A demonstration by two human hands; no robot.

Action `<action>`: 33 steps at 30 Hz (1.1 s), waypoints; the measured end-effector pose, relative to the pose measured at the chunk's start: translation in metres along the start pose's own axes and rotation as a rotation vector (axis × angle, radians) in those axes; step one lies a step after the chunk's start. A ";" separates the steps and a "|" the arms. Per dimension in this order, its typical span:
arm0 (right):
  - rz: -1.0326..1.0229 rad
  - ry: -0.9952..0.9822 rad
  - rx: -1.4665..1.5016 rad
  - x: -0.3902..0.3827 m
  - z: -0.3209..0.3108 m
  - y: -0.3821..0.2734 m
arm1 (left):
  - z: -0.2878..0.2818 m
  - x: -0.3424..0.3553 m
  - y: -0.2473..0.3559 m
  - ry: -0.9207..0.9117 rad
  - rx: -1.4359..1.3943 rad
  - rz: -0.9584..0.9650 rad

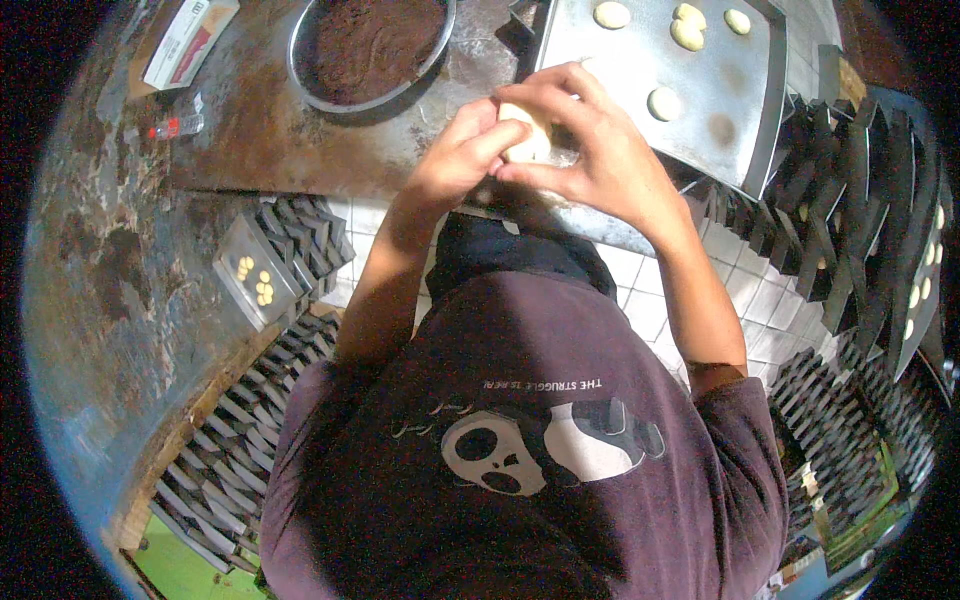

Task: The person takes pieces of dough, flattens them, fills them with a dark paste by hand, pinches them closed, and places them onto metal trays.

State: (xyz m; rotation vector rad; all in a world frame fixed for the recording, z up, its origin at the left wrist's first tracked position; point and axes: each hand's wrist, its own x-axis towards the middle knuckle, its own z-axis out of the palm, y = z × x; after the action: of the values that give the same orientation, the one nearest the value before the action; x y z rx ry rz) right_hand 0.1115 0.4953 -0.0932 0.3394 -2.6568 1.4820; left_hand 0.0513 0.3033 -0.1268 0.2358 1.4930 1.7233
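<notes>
Between my two hands is a pale yellow ball of dough [528, 137], held over the near edge of the worktable. My left hand [462, 150] presses its thumb into the dough while its other fingers curl behind. From the other side my right hand [598, 145] cups it, thumb below and fingers above. Just beyond my right hand lies a metal baking tray [740, 85] with several pale dough pieces, among them a round one [665, 103] and a lumpy pair [688, 27]. A round metal pan [295, 55] of dark brown crumbly filling [375, 45] stands beyond my left hand.
A white and red carton [188, 45] and a small clear bottle with a red cap [178, 127] lie at the far left. Stacked trays [255, 262] with dough pieces stand lower left. Tall stacks of dark trays [850, 200] rise on the right.
</notes>
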 end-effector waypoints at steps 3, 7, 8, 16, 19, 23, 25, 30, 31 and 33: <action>0.040 0.047 0.091 0.003 -0.007 0.004 | -0.011 -0.001 0.005 -0.054 -0.169 -0.072; 0.114 0.106 0.228 -0.001 -0.005 0.011 | -0.004 -0.009 0.011 -0.073 -0.131 -0.001; 0.148 0.108 0.252 -0.001 -0.005 0.013 | 0.000 -0.011 0.012 -0.032 -0.007 0.034; 0.049 0.166 0.166 0.004 -0.005 -0.011 | 0.020 -0.010 0.021 0.101 -0.055 0.061; -0.117 0.156 0.038 0.006 0.001 0.006 | 0.030 -0.015 0.033 0.156 -0.177 -0.091; 0.040 0.287 0.220 0.004 0.007 0.013 | 0.026 -0.005 0.025 0.151 -0.336 -0.024; 0.169 0.362 0.417 0.003 0.010 0.013 | 0.027 -0.010 0.038 0.165 -0.263 0.045; 0.483 0.356 1.387 -0.007 0.026 0.007 | 0.038 0.007 0.049 0.317 0.124 0.357; 0.471 0.346 1.565 -0.010 0.033 0.008 | 0.034 0.010 0.048 0.318 0.254 0.419; 0.434 0.366 1.709 -0.016 0.044 -0.003 | 0.050 0.016 0.062 0.294 0.217 0.413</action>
State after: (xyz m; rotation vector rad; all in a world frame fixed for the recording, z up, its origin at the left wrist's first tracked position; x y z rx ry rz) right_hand 0.1292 0.4587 -0.1171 -0.4492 -0.6123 3.0698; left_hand 0.0445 0.3537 -0.0634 0.4452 1.9572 1.9792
